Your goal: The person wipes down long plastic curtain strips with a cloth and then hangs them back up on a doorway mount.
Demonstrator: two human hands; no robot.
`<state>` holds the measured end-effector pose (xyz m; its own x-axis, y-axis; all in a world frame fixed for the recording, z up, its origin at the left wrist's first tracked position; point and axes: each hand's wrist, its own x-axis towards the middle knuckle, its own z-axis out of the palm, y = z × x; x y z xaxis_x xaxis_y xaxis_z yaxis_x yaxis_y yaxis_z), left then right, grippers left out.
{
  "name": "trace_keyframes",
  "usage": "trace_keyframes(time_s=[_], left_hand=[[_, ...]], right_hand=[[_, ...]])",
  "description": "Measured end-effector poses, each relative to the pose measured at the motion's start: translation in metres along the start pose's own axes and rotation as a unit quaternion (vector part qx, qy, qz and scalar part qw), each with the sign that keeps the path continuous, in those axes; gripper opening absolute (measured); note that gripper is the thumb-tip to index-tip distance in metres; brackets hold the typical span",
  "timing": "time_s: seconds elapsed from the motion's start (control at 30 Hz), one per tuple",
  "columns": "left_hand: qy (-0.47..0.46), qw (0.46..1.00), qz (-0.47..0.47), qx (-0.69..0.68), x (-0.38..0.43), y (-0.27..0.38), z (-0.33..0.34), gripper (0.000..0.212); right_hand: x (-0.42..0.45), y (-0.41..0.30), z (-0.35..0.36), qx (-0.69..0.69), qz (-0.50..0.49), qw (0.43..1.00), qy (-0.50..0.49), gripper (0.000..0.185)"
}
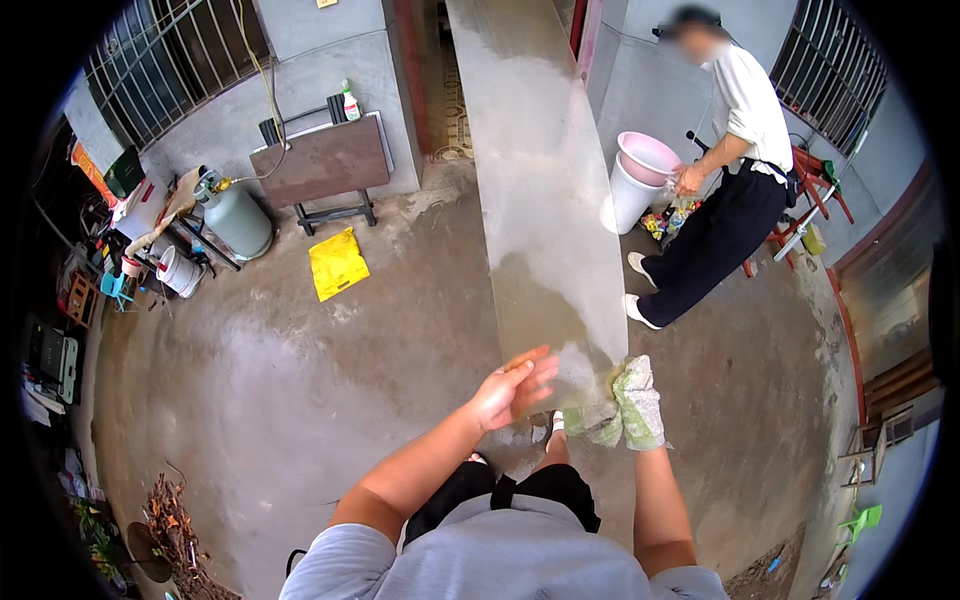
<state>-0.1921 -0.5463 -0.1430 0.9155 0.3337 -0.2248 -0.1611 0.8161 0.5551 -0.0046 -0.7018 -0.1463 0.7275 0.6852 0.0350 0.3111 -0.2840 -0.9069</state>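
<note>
A long glass sheet (551,217), wet in patches, runs from the doorway towards me. My left hand (517,386) is bare, its fingers spread and slightly blurred over the near left part of the sheet; whether it touches the surface cannot be told. Over my right hand (640,405) lies a green and white cloth (643,409), which hides the fingers at the sheet's near right corner. Part of the cloth hangs below the near edge. My feet stand under and just before that edge.
A person (750,120) bends beside a pink basin (646,157) and white bucket (630,196) at right. Left are a folded table (322,161) with a spray bottle (350,103), a yellow bag (339,264) on the floor and a gas cylinder (238,220).
</note>
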Motion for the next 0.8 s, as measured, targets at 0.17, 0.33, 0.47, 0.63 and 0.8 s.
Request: trace_keyframes(time_s=[0.17, 0.33, 0.47, 0.63, 0.8], left_hand=[[-0.018, 0.996, 0.044, -0.075, -0.002, 0.013, 0.001, 0.053], [0.009, 0.992, 0.116, -0.057, 0.013, 0.043, -0.002, 0.05], [0.013, 0.993, 0.117, -0.007, 0.019, 0.046, 0.006, 0.056], [-0.015, 0.98, 0.092, -0.175, 0.008, 0.022, 0.024, 0.044], [0.05, 0.979, 0.049, -0.192, 0.007, 0.016, 0.033, 0.04]], right_hand=[[-0.024, 0.04, 0.012, 0.243, 0.131, 0.953, 0.126, 0.021], [-0.008, 0.014, 0.018, 0.358, 0.003, 0.933, 0.039, 0.029], [0.011, -0.079, 0.047, 0.066, -0.074, 0.995, -0.032, 0.028], [0.016, -0.082, 0.123, 0.119, -0.21, 0.962, -0.126, 0.033], [0.041, -0.077, 0.115, 0.02, -0.163, 0.97, -0.179, 0.04]])
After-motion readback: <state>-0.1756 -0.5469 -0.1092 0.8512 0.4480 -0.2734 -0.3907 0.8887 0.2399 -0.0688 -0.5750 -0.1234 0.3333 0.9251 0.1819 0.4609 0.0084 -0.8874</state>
